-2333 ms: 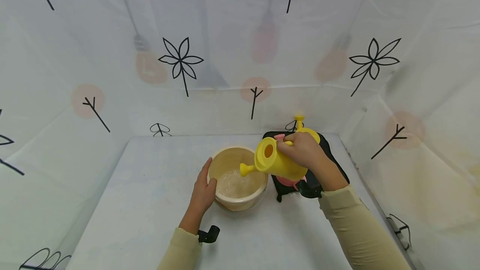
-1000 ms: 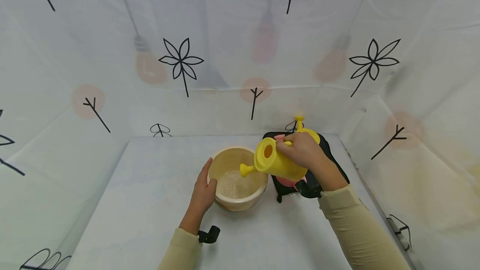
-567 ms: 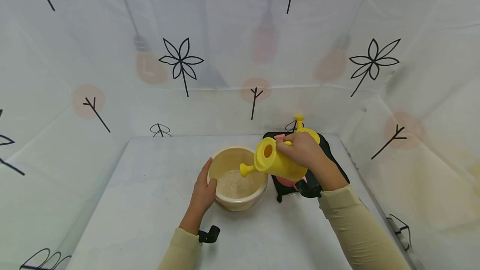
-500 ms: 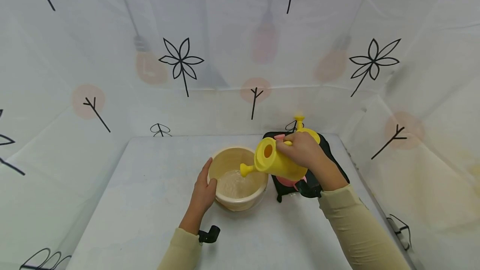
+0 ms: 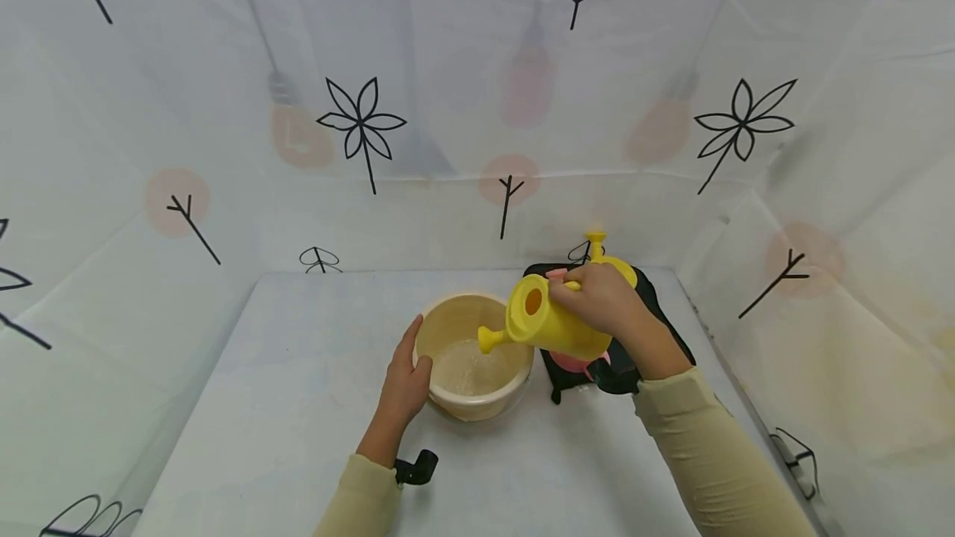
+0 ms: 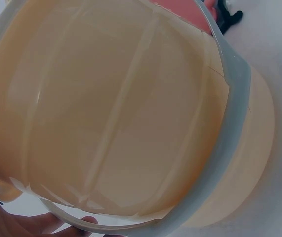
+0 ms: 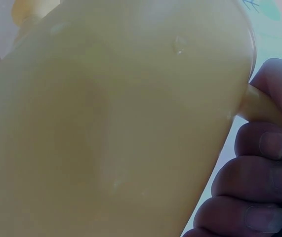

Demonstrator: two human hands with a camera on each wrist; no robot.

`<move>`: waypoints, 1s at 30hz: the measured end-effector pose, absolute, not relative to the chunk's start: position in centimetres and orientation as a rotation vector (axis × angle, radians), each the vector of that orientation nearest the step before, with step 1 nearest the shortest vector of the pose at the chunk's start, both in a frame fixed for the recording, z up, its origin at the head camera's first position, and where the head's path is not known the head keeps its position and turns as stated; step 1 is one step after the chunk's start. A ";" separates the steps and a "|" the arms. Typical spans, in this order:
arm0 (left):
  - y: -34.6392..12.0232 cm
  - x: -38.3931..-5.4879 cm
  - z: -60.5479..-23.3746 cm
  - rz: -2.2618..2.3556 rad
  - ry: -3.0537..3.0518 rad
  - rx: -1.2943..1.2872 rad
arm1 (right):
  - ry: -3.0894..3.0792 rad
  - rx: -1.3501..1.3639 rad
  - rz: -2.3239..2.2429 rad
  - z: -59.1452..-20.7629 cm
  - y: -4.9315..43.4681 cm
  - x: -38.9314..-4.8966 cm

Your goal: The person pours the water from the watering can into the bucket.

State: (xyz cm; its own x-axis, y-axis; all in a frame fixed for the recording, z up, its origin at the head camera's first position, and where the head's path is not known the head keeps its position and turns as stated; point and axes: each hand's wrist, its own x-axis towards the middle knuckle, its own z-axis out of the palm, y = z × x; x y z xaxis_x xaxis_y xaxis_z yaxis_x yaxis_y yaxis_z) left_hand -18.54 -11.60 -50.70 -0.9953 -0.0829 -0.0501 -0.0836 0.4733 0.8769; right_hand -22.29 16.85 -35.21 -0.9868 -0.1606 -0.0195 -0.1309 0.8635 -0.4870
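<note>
A cream-coloured basin point(image 5: 446, 330) with shallow, rippled water point(image 5: 468, 367) in it stands on the white table. My left hand point(image 5: 405, 388) grips its left rim, thumb toward the near side; the left wrist view shows fingers point(image 6: 42, 224) at the rim. My right hand point(image 5: 606, 298) holds a yellow watering can point(image 5: 561, 331) by its handle, tipped to the left. Its spout point(image 5: 490, 338) reaches over the basin's right side. In the right wrist view the can's body point(image 7: 116, 123) fills most of the picture, with curled fingers point(image 7: 244, 180) round the handle.
Behind my right hand lies a black tray-like piece point(image 5: 656, 305). A second yellow object with a spout point(image 5: 596, 245) stands there, partly hidden. Something pink point(image 5: 570, 362) shows below the can. A white patterned sheet point(image 5: 448, 106) hangs behind the table.
The ripples on the water in the basin shift slightly from frame to frame. Both hands, the basin and the tipped watering can keep their places.
</note>
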 end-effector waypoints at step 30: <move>-11.7 -18.6 -51.1 1.616 2.716 -0.125 | 2.995 -0.268 -0.754 -35.2 16.7 -22.5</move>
State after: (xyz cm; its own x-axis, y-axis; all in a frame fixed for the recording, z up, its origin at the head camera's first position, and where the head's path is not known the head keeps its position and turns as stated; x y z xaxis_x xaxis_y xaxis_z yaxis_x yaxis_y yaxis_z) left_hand -18.58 -11.69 -51.07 -0.9966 -0.0791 -0.0221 -0.0571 0.4747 0.8783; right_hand -22.45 16.69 -35.20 -0.9842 -0.1771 0.0018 -0.1568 0.8669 -0.4732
